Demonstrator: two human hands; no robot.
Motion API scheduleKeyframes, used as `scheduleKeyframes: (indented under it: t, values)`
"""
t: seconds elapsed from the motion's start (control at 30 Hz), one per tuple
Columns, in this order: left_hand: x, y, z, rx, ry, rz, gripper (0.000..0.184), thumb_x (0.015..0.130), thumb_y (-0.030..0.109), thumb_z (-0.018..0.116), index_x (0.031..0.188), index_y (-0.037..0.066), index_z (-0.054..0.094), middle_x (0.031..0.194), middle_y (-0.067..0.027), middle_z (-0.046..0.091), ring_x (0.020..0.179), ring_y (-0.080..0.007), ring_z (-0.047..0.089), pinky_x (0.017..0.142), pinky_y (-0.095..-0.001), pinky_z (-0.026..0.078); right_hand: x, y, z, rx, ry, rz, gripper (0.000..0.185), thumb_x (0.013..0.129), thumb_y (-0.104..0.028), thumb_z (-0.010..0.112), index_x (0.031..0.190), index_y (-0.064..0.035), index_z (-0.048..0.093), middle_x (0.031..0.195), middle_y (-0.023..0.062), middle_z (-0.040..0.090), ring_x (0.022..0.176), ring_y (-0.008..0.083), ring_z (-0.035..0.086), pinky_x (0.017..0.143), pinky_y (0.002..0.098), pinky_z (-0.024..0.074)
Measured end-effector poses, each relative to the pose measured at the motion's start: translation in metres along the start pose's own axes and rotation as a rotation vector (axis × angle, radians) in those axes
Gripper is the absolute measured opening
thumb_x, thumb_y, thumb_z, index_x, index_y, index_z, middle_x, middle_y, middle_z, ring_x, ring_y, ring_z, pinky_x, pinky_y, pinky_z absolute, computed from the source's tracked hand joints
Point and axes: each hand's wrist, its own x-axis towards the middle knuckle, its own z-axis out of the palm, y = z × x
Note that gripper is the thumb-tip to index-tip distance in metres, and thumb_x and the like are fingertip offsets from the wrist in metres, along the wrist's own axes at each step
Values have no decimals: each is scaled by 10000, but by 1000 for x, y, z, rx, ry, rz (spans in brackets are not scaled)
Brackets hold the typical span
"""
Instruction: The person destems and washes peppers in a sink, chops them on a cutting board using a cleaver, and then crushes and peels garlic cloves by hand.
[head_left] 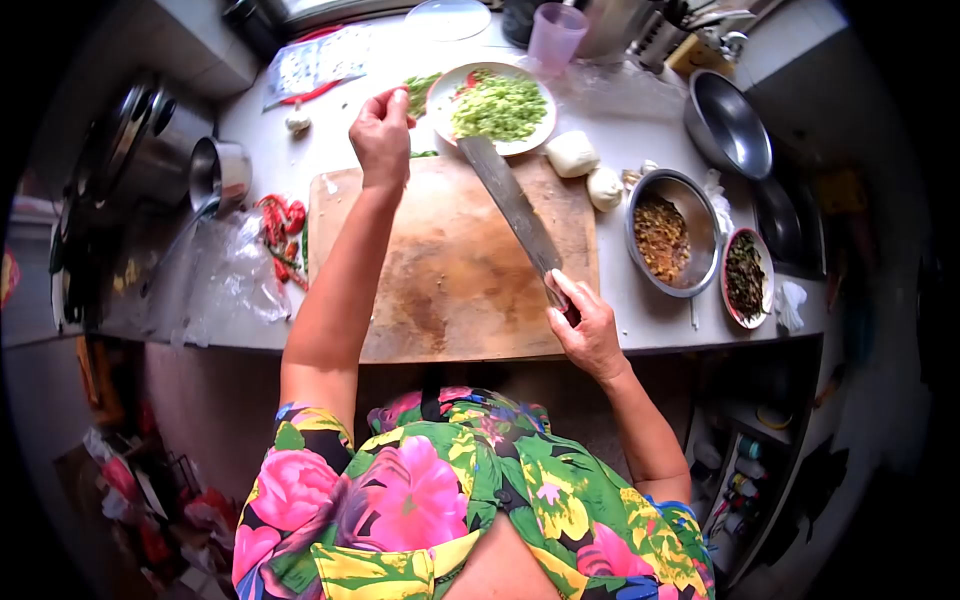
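My right hand (588, 330) is wrapped round the handle of a cleaver (510, 205). Its long dark blade slants up and left over a wooden cutting board (440, 260), with the tip near the rim of a white plate (548, 112). Finely chopped green vegetable (502, 108) with a little red lies heaped on that plate. My left hand (382, 138) is raised left of the plate above the board's far edge, fingers pinched together; anything between them is too small to tell. Some green leaves (422, 92) lie just beyond it.
White onions (572, 154) sit at the board's upper right. A metal bowl of brown chopped food (672, 285) and a dish of dark food (746, 278) stand to the right. Red chilies (280, 225) and a plastic bag (235, 280) lie left. An empty metal bowl (730, 125) stands at the back right.
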Motion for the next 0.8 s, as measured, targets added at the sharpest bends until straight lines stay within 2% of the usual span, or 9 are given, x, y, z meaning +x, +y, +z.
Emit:
scheduleKeyframes:
  t: [0.07,0.17,0.2,0.3,0.37,0.57,0.7,0.77,0.8]
  values:
    - [-27,9,-11,21,-3,-14,160,880,80,542,994,-20,594,800,-47,578,594,-72,516,563,-203,457,-1,6,9,87,-33,-6,405,784,-69,606,1171,24,527,760,79,555,612,137,533,560,261,446]
    - [-97,0,-37,163,-132,-55,113,875,70,549,964,5,572,778,-37,564,639,-94,541,577,-215,458,-2,-1,21,744,-130,451,248,867,-99,552,1088,12,568,684,19,555,549,64,504,515,193,428]
    - [-131,-17,-51,535,-296,411,126,831,53,571,957,49,574,791,-85,560,629,-171,554,559,-261,459,0,-1,19,936,-200,489,175,885,-133,524,965,13,579,660,31,556,561,75,526,514,202,441]
    - [-148,-4,-49,496,-435,284,200,774,8,595,967,61,579,868,-125,557,723,-240,568,633,-315,482,5,-11,18,956,-193,527,186,892,-185,511,886,-8,568,642,42,565,552,94,543,505,213,452]
    - [-151,-7,-44,474,-574,595,265,761,-8,600,1014,60,564,910,-123,555,787,-265,560,697,-349,485,3,-18,16,984,-225,547,185,889,-186,515,888,-8,567,641,44,564,546,97,541,500,216,452]
    - [-104,-8,-26,579,-429,509,287,790,27,583,1070,37,522,887,-144,578,753,-279,572,678,-356,483,-20,-28,12,943,-197,557,199,871,-173,538,922,16,574,660,38,558,524,104,529,483,221,449]
    - [-73,-53,-28,734,-410,577,97,831,80,567,914,54,610,695,-113,625,559,-256,592,575,-347,497,-24,-19,20,54,-25,114,340,784,-92,622,1109,-12,560,764,61,566,619,142,578,540,276,465]
    - [-48,-44,-22,515,-203,108,104,832,87,572,916,55,625,731,-90,643,589,-187,603,577,-316,495,-33,3,31,-349,27,-46,470,722,-90,637,1173,-44,513,833,113,562,691,269,576,598,351,482]
    - [-54,-47,-25,551,-211,154,127,844,94,565,939,34,624,722,-61,636,588,-124,583,567,-288,486,-40,7,35,-389,-5,-36,467,726,-99,637,1172,-43,510,834,109,561,698,262,578,602,346,482]
